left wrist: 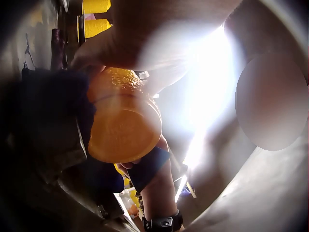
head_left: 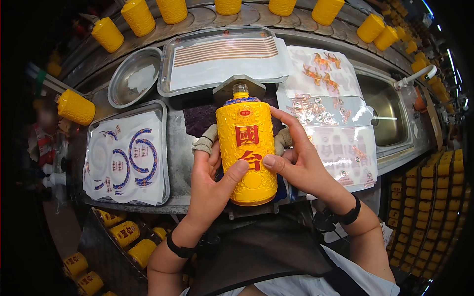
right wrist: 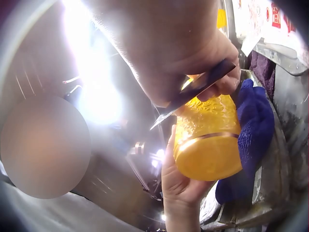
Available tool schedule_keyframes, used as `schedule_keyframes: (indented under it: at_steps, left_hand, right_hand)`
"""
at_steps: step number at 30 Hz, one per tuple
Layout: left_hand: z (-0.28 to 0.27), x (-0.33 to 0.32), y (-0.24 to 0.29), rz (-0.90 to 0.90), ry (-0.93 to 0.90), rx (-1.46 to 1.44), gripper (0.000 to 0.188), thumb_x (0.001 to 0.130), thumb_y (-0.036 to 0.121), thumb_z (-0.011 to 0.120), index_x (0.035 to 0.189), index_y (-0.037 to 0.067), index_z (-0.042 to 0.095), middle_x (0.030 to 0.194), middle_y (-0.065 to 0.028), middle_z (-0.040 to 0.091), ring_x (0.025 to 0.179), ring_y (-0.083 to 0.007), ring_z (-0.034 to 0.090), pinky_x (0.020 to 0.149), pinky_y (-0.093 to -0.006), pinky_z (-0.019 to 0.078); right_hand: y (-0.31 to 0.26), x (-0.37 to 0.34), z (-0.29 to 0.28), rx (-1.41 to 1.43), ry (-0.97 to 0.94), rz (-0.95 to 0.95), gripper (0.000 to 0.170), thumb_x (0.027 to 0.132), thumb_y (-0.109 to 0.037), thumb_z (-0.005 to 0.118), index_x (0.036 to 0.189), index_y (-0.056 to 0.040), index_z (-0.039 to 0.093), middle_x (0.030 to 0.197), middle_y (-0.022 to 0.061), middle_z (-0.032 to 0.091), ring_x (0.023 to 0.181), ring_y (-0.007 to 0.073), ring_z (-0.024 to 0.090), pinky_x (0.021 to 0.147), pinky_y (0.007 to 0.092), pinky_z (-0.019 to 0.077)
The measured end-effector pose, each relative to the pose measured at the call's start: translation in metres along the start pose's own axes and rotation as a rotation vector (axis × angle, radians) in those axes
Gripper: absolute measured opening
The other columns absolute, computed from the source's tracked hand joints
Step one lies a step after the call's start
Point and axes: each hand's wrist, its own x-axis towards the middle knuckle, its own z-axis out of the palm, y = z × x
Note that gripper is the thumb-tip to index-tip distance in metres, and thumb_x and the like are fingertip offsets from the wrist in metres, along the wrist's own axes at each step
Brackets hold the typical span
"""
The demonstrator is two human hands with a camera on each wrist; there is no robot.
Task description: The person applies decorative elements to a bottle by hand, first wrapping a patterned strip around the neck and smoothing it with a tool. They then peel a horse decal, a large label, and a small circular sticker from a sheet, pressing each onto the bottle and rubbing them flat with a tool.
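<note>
A yellow embossed liquor bottle (head_left: 247,185) with red characters, a blue patterned shoulder band and a bare clear neck lies between both hands, neck away from the body. My left hand (head_left: 210,190) grips its left side, thumb on the front near the lower character. On the other side my right hand (head_left: 306,170) holds it, thumb also on the front. Cloth covers (head_left: 205,140) show on some fingers. In the right wrist view, a dark flat blade-like piece (right wrist: 205,87) sits at the right hand; the bottle base faces that camera. Blue cloth (right wrist: 255,128) lies beside the bottle.
On the left, a tray (head_left: 167,182) carries blue curved decal sheets. A round metal bowl (head_left: 116,91) and a tray (head_left: 165,81) with a striped sheet stand behind. Decal sheets (head_left: 340,148) lie at right beside a sink (head_left: 390,113). Yellow bottles (head_left: 138,17) line the curved conveyor.
</note>
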Motion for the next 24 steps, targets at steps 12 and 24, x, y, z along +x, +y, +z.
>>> schedule_keyframes:
  at_steps: [12,24]
  left_hand:
    - [-0.001,0.001,0.000,-0.004,-0.008,-0.014,0.073,0.091,0.011,0.069,0.146,-0.004,0.025,0.144,-0.0204,0.043,0.133,-0.0244,0.046,0.111,-0.0359,0.0369]
    - [-0.001,0.001,-0.002,-0.016,0.006,-0.015,0.074,0.090,0.011,0.070,0.147,-0.004,0.024,0.144,-0.0206,0.043,0.133,-0.0243,0.045,0.111,-0.0361,0.0368]
  right_hand:
    - [0.005,0.000,-0.002,0.010,-0.020,-0.023,0.073,0.092,-0.020,0.067,0.153,-0.0122,0.027,0.089,-0.0008,0.048,0.062,0.0000,0.040,0.055,0.0154,0.0345]
    - [0.018,0.005,-0.001,0.055,-0.013,-0.071,0.069,0.095,-0.020,0.064,0.153,-0.0133,0.027,0.083,-0.0007,0.047,0.067,0.0011,0.044,0.059,0.0153,0.0370]
